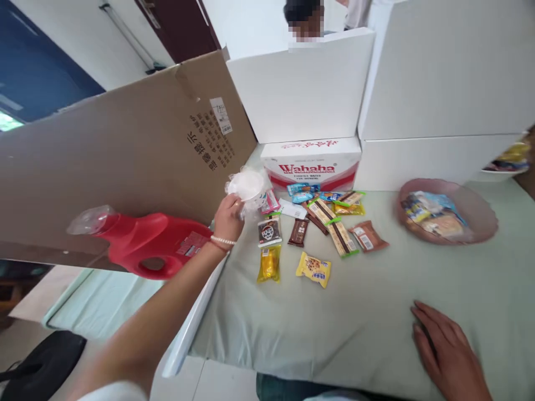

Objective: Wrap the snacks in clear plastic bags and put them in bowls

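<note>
My left hand (229, 218), with a beaded bracelet at the wrist, is closed on a pack of paper cups (246, 186) in clear plastic film, at the far left of the table. My right hand (449, 348) lies palm down on the cloth near the front right, fingers stretched out and holding nothing. Between the hands are a yellow cookie packet (314, 269), a yellow-wrapped snack (269, 264), a dark brown packet (298, 232), a black-and-white packet (270, 231), wafer packs (343, 238) and a brown packet (368, 236). Several blue packets (303, 192) lie behind.
A pink translucent bowl (485, 223) with packaged snacks stands at the right. A Wahaha carton (311, 167) and white panels (301, 94) border the back. Left are a cardboard sheet (125, 145) and a red jug (159, 242). A person's head (304, 19) shows beyond the panels.
</note>
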A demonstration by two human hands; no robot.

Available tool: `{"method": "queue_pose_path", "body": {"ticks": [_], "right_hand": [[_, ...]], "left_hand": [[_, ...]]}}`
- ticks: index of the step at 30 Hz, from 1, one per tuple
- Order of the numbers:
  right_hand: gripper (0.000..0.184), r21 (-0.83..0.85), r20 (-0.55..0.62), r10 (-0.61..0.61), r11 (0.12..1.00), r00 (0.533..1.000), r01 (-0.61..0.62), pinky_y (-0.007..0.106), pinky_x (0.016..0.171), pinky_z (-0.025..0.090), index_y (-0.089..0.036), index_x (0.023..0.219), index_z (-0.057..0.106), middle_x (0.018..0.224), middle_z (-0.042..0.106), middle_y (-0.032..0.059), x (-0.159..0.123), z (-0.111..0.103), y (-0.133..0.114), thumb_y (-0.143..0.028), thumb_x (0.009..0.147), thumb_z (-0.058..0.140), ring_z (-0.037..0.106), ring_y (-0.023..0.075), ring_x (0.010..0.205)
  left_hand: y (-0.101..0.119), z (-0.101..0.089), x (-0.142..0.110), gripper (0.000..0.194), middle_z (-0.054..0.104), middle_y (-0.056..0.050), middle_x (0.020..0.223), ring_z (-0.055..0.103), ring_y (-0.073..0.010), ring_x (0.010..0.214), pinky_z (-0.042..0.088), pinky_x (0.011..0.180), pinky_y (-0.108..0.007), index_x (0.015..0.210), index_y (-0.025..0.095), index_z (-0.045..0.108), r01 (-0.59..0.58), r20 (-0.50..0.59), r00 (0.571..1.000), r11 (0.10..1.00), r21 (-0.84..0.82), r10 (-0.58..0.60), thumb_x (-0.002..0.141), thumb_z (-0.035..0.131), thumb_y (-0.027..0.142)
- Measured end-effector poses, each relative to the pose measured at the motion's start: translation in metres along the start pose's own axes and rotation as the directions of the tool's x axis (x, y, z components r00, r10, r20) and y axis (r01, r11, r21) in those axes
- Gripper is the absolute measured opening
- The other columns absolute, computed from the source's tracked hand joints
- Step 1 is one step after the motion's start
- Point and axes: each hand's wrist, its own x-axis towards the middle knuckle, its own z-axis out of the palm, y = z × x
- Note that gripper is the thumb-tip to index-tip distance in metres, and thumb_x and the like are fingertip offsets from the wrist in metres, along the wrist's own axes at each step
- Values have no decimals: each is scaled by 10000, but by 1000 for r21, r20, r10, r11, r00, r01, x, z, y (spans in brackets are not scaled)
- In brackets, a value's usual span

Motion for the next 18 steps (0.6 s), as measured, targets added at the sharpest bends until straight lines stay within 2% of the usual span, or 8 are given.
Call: {"method": "queue_pose_path", "body": {"ticks": [3, 5, 8, 11, 13, 15, 17, 18], "right_hand": [[364, 23, -9, 18, 1000, 1000, -17, 582, 952, 587, -284, 1317, 657, 1294, 707, 107, 10, -3, -10, -369, 988, 526, 680, 343, 1136], [350, 80, -16, 66, 995, 998, -65, 584, 973, 579, -270, 1302, 653, 1265, 704, 123, 17, -10, -18, -398, 1005, 520, 664, 336, 1148], [488, 202, -116, 191, 965, 975, -165, 562, 1035, 561, -248, 1446, 532, 1356, 607, 166, 32, -32, -39, -460, 1007, 550, 608, 320, 1249], [655, 295, -181, 83, 955, 980, -26, 528, 1082, 539, -232, 1552, 392, 1460, 499, 192, 56, -59, -67, -490, 988, 602, 535, 314, 1346], [604, 275, -14, -142, 951, 990, 140, 522, 1092, 524, -246, 1521, 442, 1444, 539, 173, 75, -70, -87, -463, 987, 620, 534, 312, 1344], [522, 233, 276, -310, 940, 910, 250, 507, 1051, 538, -248, 1469, 514, 1414, 597, 152, 96, -75, -105, -392, 984, 641, 577, 311, 1285], [558, 139, 499, -300, 954, 813, 267, 491, 988, 557, -194, 1456, 533, 1389, 628, 167, 114, -73, -121, -375, 954, 693, 619, 330, 1211], [610, 73, 564, -244, 966, 789, 247, 483, 955, 562, -147, 1452, 532, 1364, 644, 189, 123, -71, -128, -407, 933, 721, 639, 345, 1172]], "left_hand": [[51, -19, -80, 188, 718, -90, 1116, 615, -274, 1265, 492, 1110, -508, 917, 259, 662, -232, -78, 971, 967, -107, 225, 898, 497, 172], [90, -21, -135, 184, 728, -85, 1125, 638, -268, 1261, 534, 1077, -517, 979, 278, 675, -348, -111, 937, 918, -188, 333, 926, 537, 169], [147, -8, -206, 257, 737, -84, 1107, 654, -263, 1266, 584, 1041, -521, 1072, 283, 669, -426, -92, 904, 858, -286, 418, 937, 535, 110], [192, 13, -249, 346, 738, -85, 1059, 661, -247, 1264, 632, 986, -480, 1087, 253, 663, -467, -62, 875, 801, -376, 481, 928, 468, 16], [211, 25, -263, 362, 730, -96, 1086, 629, -246, 1313, 634, 993, -465, 1041, 228, 661, -488, -56, 857, 769, -413, 513, 906, 448, -30], [221, 31, -271, 325, 695, -120, 1227, 532, -271, 1425, 602, 1052, -502, 979, 219, 656, -494, -62, 852, 760, -422, 519, 886, 476, -36], [224, 32, -274, 287, 619, -133, 1395, 411, -307, 1517, 551, 1111, -565, 955, 220, 652, -490, -75, 859, 769, -410, 507, 865, 529, -23], [223, 32, -275, 287, 584, -133, 1448, 380, -316, 1534, 534, 1125, -584, 960, 222, 652, -489, -79, 861, 773, -404, 503, 853, 546, -23]]}}
